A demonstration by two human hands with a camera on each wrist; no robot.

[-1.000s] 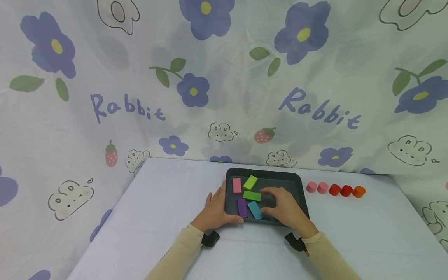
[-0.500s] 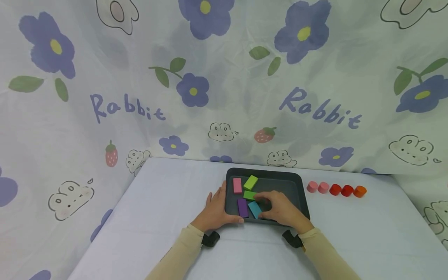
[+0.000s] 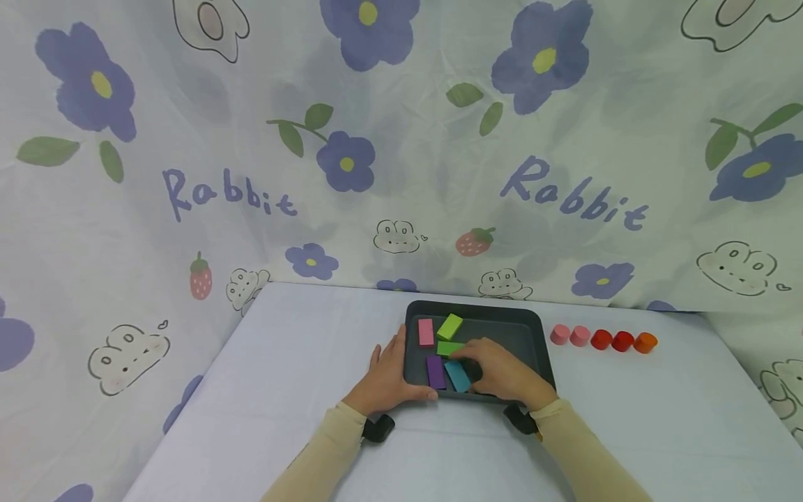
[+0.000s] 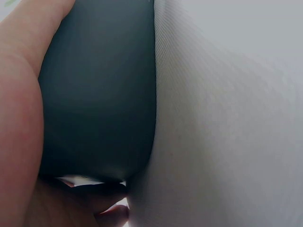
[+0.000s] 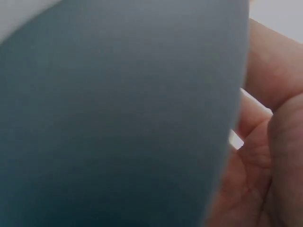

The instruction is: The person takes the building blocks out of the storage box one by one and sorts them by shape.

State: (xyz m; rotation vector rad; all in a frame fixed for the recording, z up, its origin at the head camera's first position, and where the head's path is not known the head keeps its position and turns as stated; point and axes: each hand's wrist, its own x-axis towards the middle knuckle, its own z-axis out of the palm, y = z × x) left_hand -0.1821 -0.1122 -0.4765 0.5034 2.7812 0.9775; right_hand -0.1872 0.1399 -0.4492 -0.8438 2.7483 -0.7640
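Observation:
In the head view, my left hand [image 3: 385, 380] rests against the near left corner of a dark grey tray [image 3: 511, 324], fingers extended along its left side and thumb along the front edge. My right hand [image 3: 502, 369] is over the tray, index finger and thumb at opposite ends of a blue rectangular block [image 3: 457, 376], pinching it. A purple block [image 3: 436, 373] lies just left of it. Beyond it is a green block [image 3: 448, 348], partly hidden by my fingers. Further back lie a pink block [image 3: 426, 332] and a lime block [image 3: 449, 327].
To the right of the tray, a row of short cylinders stands on the white table [image 3: 314, 328]: two pink cylinders [image 3: 569, 335], two red cylinders [image 3: 611, 340] and an orange cylinder [image 3: 645, 342]. Behind the table hangs a patterned cloth [image 3: 426, 181].
My right hand has moved left and its finger and thumb have closed onto the ends of the blue block. The left hand and the tray have stayed put.

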